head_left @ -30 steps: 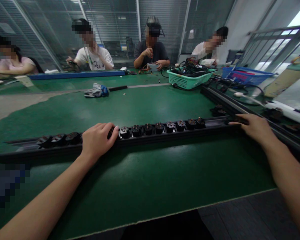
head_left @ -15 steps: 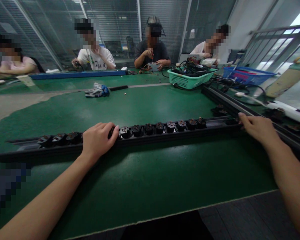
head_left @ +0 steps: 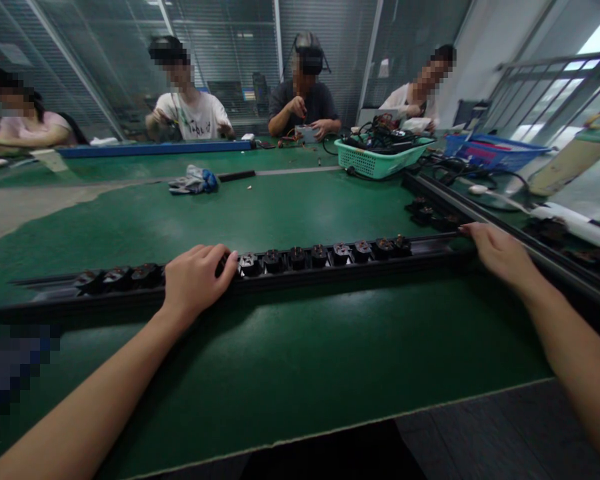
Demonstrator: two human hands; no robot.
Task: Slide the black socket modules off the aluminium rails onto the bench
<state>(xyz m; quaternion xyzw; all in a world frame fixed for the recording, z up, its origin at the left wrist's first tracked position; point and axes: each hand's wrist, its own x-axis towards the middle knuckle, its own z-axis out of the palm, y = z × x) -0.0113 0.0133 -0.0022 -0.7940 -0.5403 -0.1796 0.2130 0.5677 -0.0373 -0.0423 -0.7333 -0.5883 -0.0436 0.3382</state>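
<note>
A long black rail (head_left: 290,279) lies across the green table (head_left: 280,360) in front of me, with a row of several small black plug parts (head_left: 320,254) seated in its channel. My left hand (head_left: 196,280) rests on top of the rail near its middle, fingers curled over the parts there. My right hand (head_left: 497,255) lies at the rail's right end, fingers stretched out flat toward a few loose black parts (head_left: 427,212) beside a second black rail (head_left: 485,215) that runs away along the table's right side.
A teal basket (head_left: 380,160) of cables and a blue basket (head_left: 485,151) stand at the far right. A crumpled glove (head_left: 194,181) lies mid-table. Several people sit working along the far edge, behind a blue bar (head_left: 155,150). The table's near edge drops to dark floor.
My right hand has drawn back slightly from the rail's right end toward the corner, fingers now stretched flat. My left hand has stayed on the rail.
</note>
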